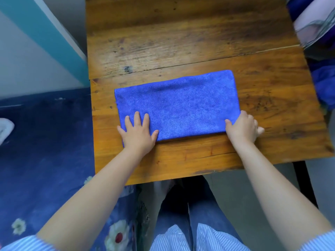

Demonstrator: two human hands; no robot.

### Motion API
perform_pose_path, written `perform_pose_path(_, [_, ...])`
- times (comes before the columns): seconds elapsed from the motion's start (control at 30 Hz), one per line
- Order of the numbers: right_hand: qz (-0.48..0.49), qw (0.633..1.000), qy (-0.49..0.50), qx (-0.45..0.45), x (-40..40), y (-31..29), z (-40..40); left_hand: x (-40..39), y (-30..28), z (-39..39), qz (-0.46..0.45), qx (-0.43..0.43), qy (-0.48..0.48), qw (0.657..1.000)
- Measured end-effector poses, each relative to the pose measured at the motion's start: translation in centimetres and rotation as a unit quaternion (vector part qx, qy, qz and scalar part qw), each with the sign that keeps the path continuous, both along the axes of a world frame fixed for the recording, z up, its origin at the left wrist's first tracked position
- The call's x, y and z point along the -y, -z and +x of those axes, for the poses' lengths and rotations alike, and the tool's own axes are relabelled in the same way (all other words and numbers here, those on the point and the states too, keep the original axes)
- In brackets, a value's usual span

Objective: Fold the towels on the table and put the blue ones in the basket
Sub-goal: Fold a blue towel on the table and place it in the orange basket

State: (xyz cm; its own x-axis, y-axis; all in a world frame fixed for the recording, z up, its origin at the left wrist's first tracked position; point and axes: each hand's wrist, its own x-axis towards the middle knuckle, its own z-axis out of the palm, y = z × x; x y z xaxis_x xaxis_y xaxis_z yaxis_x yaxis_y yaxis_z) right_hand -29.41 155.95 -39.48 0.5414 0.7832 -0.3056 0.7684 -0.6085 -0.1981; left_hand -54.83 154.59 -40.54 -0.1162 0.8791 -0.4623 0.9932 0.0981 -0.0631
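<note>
- The left hand (138, 131) lies flat on the blue towel (178, 104), palm down, with its fingers straight and spread over the towel's near left corner; it presses the cloth and does not clasp it.
- The right hand (242, 126) is at the towel's near right corner, thumb on top of the cloth and the other fingers curled past the edge, so it appears to pinch that corner; the fingertips themselves are blurred.
- The blue towel lies folded into a long rectangle on the near half of the wooden table (181, 38), its long sides running left to right and slightly tilted, the right end farther from the person than the left.
- The towel's surface looks smooth, with a stitched hem showing along the left edge.
- The table is made of worn brown planks with dark stains and a seam running across just beyond the towel.
- At the right edge of the view, beside the table, sits a heap of more blue cloth (324, 87), partly cut off, and above it something shiny and pale that is too blurred to name.
- To the left of the table there is a dark blue flowered fabric (45, 151).
- Below the table edge the person's blue jeans (199, 211) and a striped shirt hem (174, 238) show.
</note>
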Motion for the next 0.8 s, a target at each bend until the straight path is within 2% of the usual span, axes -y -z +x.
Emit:
perform_pose_path(0.1, [-0.036, 0.999, 0.016, -0.021, -1.6, -0.6, 0.4, -1.8, -1.6, 0.6, -0.023, -0.05, 0.061, 0.997])
perform_pose_path(0.23, [-0.055, 0.998, -0.012, 0.004, -2.1, -1.2, 0.5, -3.0, -2.9, 2.1, -0.057, -0.066, 0.123, 0.989])
perform_pose_path(0.37, [-0.028, 0.997, -0.07, 0.016, -2.6, -1.3, 1.2, -4.0, -3.2, 3.5, -0.105, -0.078, 0.15, 0.98])
perform_pose_path(0.47, [0.001, 0.991, -0.129, 0.033, -3.8, -1.4, 2.6, -5.2, -3.4, 4.7, -0.126, -0.053, 0.157, 0.978])
perform_pose_path(0.6, [-0.005, 0.988, -0.15, 0.033, -7.8, -2.0, 6.0, -8.8, -4.3, 8.0, -0.057, 0.0, 0.16, 0.985])
perform_pose_path(0.67, [-0.014, 0.986, -0.168, -0.008, -10.0, -2.3, 7.5, -11.1, -4.6, 10.1, -0.008, 0.022, 0.162, 0.986])
perform_pose_path(0.8, [0.003, 0.976, -0.201, -0.09, -14.7, -2.7, 10.5, -16.4, -5.1, 15.3, 0.032, 0.076, 0.149, 0.985])
